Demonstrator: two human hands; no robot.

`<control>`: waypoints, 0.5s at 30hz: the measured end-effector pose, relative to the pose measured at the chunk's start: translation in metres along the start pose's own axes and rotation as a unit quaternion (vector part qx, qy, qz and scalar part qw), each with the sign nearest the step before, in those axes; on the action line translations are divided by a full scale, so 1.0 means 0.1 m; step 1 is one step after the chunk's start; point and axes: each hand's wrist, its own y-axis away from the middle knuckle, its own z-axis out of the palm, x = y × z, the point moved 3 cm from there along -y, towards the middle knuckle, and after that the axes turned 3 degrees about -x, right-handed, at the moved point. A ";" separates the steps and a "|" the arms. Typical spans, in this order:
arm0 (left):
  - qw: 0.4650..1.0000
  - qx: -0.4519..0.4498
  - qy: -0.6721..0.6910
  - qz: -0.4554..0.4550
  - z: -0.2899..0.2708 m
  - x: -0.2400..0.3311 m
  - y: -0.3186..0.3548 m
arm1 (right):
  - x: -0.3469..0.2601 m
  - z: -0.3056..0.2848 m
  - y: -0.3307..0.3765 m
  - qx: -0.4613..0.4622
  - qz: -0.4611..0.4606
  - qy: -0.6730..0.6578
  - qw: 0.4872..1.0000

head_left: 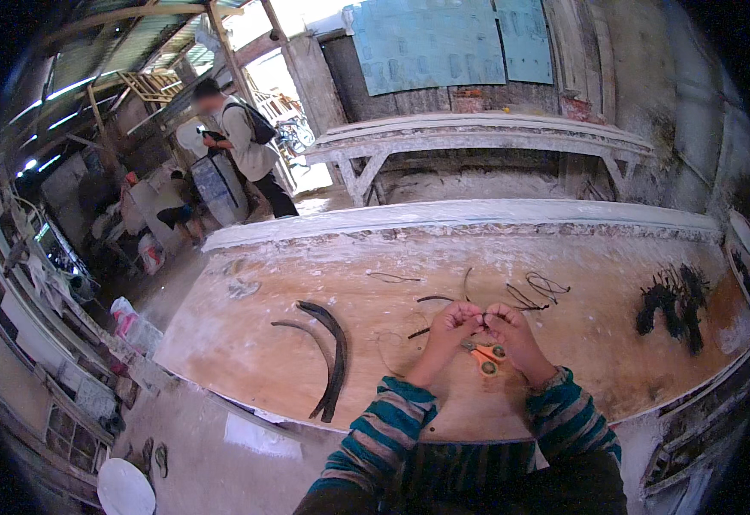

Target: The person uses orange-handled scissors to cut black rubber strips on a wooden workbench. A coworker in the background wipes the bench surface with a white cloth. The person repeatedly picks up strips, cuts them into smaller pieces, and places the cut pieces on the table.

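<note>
Between both hands [450, 328] [511, 331], a dark bit [484, 320], indistinct.

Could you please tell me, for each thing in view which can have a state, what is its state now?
Left hand: fingers pinched, close to the other hand.
Right hand: fingers pinched; anything held is too small to identify.
Scissors: lying down; blades open or shut unclear.
Thick black strip: curved, lying down.
Thin dark strip: curved, lying down.
Black strands: heaped.
Table: white-smeared along its far side.
</note>
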 end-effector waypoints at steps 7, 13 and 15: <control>0.997 0.069 -0.016 -0.042 0.08 0.05 0.04 | 0.00 0.02 0.02 -0.018 0.022 -0.114 0.993; 0.995 0.070 -0.070 -0.004 0.06 0.16 0.06 | -0.09 0.09 0.04 0.036 0.010 -0.048 0.998; 0.995 0.056 -0.080 -0.003 0.07 0.17 0.06 | -0.07 0.05 0.03 0.042 -0.001 -0.006 0.999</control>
